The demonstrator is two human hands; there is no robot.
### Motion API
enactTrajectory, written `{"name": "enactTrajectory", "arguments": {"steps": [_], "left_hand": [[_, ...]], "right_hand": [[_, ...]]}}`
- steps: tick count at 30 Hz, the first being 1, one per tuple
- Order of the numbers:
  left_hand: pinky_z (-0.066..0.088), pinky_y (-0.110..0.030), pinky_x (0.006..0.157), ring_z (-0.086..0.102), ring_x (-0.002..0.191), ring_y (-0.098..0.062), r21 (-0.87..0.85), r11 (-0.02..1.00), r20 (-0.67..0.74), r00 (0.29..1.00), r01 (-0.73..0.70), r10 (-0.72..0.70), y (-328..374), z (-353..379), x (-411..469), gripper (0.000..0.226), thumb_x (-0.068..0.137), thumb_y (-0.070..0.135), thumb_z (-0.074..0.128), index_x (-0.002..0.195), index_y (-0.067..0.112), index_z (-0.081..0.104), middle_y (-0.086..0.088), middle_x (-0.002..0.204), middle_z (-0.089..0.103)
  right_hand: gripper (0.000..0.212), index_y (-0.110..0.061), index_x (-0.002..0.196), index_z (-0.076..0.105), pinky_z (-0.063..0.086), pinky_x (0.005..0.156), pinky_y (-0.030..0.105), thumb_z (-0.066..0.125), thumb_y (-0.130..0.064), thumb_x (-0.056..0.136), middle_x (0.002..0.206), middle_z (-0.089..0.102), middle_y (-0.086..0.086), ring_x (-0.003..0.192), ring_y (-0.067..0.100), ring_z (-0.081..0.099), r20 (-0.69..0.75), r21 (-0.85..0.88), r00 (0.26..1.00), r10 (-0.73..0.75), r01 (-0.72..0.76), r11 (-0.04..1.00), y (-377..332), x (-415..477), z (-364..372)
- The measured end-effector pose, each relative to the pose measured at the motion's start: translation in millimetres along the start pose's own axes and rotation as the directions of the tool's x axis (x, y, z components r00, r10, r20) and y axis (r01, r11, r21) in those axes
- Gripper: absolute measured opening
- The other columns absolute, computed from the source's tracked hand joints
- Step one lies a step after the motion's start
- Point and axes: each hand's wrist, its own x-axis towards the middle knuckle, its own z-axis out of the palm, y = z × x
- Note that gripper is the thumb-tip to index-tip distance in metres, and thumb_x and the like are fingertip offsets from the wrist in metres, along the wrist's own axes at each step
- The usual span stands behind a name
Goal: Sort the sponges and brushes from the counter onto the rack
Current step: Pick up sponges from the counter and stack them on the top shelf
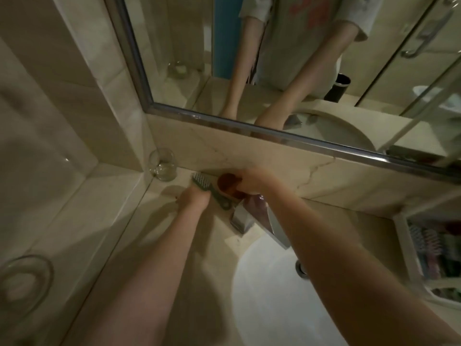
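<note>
Gripping green brush (209, 189) at its middle, my left hand (193, 199) has fingers curled round it at back of desk (159, 213). My right hand (252, 179) clasps reddish-brown round item (228, 186), too blurred to name. Glass (162, 166) just beside. Rack (409, 248) stands far right, beyond sink (269, 303), brushes inside.

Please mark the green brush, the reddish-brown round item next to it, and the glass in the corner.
green brush (200, 180): head view, on its bristled head.
reddish-brown round item (227, 187): head view, on its exposed left side.
glass (162, 165): head view, on its clear wall.
</note>
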Motion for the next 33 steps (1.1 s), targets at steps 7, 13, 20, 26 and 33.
{"name": "enactTrajectory", "arguments": {"steps": [7, 13, 20, 26, 33], "left_hand": [[0.043, -0.041, 0.095, 0.047, 0.122, -0.035, 0.031, 0.995, -0.138, 0.986, 0.096, -0.091, 9, 8, 44, 0.061, 0.081, 0.046, 0.063, 0.125, 0.006, 0.049, -0.017, 0.131, 0.05], [0.042, -0.044, 0.1, 0.042, 0.125, -0.033, 0.158, 0.981, -0.149, 0.984, 0.117, -0.094, 21, 15, 63, 0.07, 0.077, 0.047, 0.065, 0.128, 0.005, 0.041, -0.017, 0.136, 0.043], [0.051, -0.033, 0.087, 0.062, 0.103, -0.031, 0.181, 0.981, -0.164, 0.986, 0.065, -0.035, 18, 17, 67, 0.031, 0.079, 0.035, 0.062, 0.1, 0.013, 0.066, -0.011, 0.109, 0.067], [0.047, -0.033, 0.084, 0.06, 0.107, -0.034, -0.049, 0.999, -0.184, 0.983, 0.012, -0.02, 15, 11, 56, 0.034, 0.084, 0.033, 0.061, 0.105, 0.007, 0.065, -0.016, 0.112, 0.066], [0.053, -0.038, 0.079, 0.064, 0.093, -0.033, -0.399, 0.907, -0.223, 0.974, -0.137, 0.049, 20, -18, 26, 0.035, 0.085, 0.033, 0.059, 0.103, 0.004, 0.062, -0.015, 0.101, 0.067]], "right_hand": [[0.042, -0.015, 0.104, 0.066, 0.039, 0.075, 0.028, 0.055, -0.044, 0.074, 0.096, 0.06, 0.005, 0.084, 0.024, 0.052, 0.155, -0.218, 0.987, 0.039, -0.004, 0.976, 2, 52, 16], [0.05, -0.015, 0.126, 0.053, 0.047, 0.09, 0.036, 0.063, -0.038, 0.083, 0.119, 0.06, 0.009, 0.105, 0.03, 0.057, 0.048, -0.331, 0.998, 0.037, -0.019, 0.943, -1, 62, 26], [0.066, -0.007, 0.143, 0.031, 0.045, 0.097, 0.05, 0.062, -0.023, 0.087, 0.138, 0.048, 0.014, 0.122, 0.037, 0.049, 0.004, -0.594, 0.994, 0.109, -0.085, 0.8, -16, 66, 38], [0.072, -0.011, 0.141, 0.031, 0.047, 0.085, 0.038, 0.065, -0.039, 0.083, 0.128, 0.052, 0.015, 0.114, 0.034, 0.053, -0.112, -0.473, 0.994, -0.018, -0.037, 0.88, -13, 60, 33], [0.072, -0.014, 0.127, 0.042, 0.047, 0.082, 0.033, 0.064, -0.06, 0.076, 0.118, 0.05, 0.009, 0.102, 0.029, 0.056, -0.254, -0.099, 0.961, -0.11, 0.087, 0.991, -15, 23, 11]]}}
